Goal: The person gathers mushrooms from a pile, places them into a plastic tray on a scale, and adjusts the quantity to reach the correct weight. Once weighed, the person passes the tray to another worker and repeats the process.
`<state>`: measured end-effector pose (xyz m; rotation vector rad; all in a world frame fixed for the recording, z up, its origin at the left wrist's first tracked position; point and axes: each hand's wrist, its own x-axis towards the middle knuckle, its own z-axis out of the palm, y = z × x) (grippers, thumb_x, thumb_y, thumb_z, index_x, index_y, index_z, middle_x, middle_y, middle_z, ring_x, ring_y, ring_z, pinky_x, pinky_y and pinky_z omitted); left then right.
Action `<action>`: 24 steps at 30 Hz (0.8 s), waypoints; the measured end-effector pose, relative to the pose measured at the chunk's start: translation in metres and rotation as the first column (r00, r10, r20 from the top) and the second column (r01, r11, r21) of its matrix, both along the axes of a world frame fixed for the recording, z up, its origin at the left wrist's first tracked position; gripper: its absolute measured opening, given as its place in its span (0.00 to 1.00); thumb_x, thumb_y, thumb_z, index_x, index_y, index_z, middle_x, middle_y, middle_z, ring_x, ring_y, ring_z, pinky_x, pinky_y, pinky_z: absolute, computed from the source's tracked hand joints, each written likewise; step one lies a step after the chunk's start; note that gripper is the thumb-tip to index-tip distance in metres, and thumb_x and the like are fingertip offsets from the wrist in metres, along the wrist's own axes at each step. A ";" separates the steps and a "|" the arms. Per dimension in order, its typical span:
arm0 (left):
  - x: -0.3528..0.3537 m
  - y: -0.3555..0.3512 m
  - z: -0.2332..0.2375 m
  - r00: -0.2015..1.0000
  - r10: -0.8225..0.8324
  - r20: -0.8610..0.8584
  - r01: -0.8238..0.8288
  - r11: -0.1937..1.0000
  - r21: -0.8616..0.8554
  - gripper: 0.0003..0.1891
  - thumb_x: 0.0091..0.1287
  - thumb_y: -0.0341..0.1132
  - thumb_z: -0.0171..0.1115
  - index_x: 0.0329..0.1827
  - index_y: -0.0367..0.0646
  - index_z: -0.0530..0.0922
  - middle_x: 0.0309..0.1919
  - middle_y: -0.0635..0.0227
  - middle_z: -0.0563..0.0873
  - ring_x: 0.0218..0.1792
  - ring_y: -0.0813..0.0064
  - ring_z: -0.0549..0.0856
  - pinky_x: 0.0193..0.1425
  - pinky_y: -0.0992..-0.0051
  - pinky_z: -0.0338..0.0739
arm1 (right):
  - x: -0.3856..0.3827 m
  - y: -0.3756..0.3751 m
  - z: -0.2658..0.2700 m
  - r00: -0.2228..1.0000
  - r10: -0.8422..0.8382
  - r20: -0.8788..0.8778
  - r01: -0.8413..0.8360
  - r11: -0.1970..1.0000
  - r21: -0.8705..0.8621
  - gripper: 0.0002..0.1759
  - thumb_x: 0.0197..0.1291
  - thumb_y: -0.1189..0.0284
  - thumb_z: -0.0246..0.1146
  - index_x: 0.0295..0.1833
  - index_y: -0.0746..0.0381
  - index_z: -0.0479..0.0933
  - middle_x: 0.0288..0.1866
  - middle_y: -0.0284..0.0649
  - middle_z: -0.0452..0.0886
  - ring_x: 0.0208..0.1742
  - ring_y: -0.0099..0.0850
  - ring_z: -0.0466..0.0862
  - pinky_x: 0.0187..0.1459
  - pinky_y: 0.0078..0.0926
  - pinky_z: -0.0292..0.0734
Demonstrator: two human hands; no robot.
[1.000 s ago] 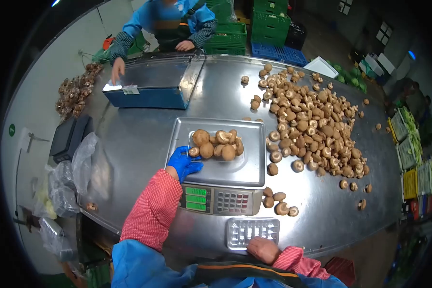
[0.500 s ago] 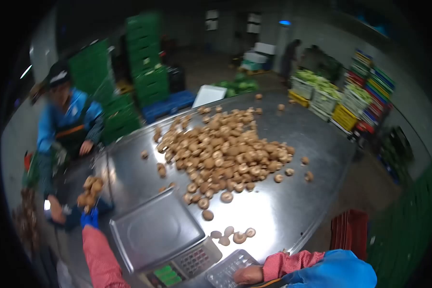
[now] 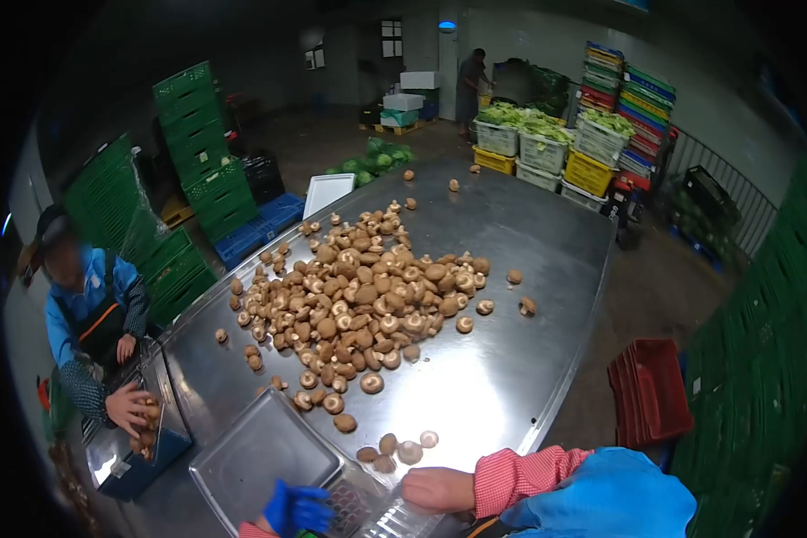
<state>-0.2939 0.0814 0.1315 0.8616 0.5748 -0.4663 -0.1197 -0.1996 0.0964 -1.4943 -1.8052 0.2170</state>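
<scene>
My left hand (image 3: pixel 296 511), in a blue glove, hovers over the keypad of the weighing scale at the bottom edge, fingers apart and holding nothing. The scale's steel pan (image 3: pixel 260 457) is bare. My bare right hand (image 3: pixel 435 489) grips the edge of a clear plastic tray (image 3: pixel 390 523) next to the scale. A few loose mushrooms (image 3: pixel 390 448) lie just beyond it. A big pile of brown mushrooms (image 3: pixel 359 305) covers the middle of the steel table (image 3: pixel 511 377).
At the left a co-worker in a blue jacket holds a portion of mushrooms (image 3: pixel 139 417) over a blue machine (image 3: pixel 130 466). Green crates (image 3: pixel 188 179) are stacked behind. Red crates (image 3: pixel 650 390) sit on the floor at right. Vegetable crates (image 3: pixel 547 143) stand far back.
My left hand lifted the mushroom portion off the scale, carried it left to the co-worker and came back empty. The pan is now bare. The view swung toward the right.
</scene>
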 end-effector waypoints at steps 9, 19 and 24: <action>0.095 -0.089 -0.068 0.975 -0.144 0.169 0.081 0.940 0.330 0.16 0.70 0.35 0.49 0.55 0.34 0.73 0.46 0.60 0.83 0.43 0.71 0.84 0.49 0.72 0.80 | 0.044 -0.017 0.022 0.909 -0.345 0.235 0.358 0.934 -0.013 0.30 0.47 0.57 0.68 0.52 0.64 0.70 0.37 0.45 0.73 0.39 0.39 0.76 0.43 0.38 0.72; 0.222 -0.019 -0.148 0.985 -0.092 0.143 -0.121 0.208 0.971 0.43 0.49 0.44 0.75 0.66 0.38 0.64 0.48 0.54 0.80 0.47 0.61 0.81 0.52 0.68 0.76 | 0.175 -0.088 -0.071 0.245 -0.832 -0.497 0.381 0.554 -0.740 0.14 0.64 0.68 0.49 0.47 0.60 0.76 0.26 0.41 0.79 0.24 0.29 0.79 0.30 0.29 0.74; 0.257 0.052 -0.123 0.978 0.149 -0.146 0.132 0.101 0.986 0.61 0.38 0.49 0.81 0.73 0.39 0.50 0.62 0.47 0.71 0.63 0.57 0.72 0.66 0.67 0.68 | 0.264 -0.110 -0.076 0.234 -0.954 0.189 0.873 0.120 -0.473 0.13 0.64 0.66 0.51 0.46 0.63 0.73 0.30 0.52 0.81 0.33 0.51 0.81 0.37 0.46 0.75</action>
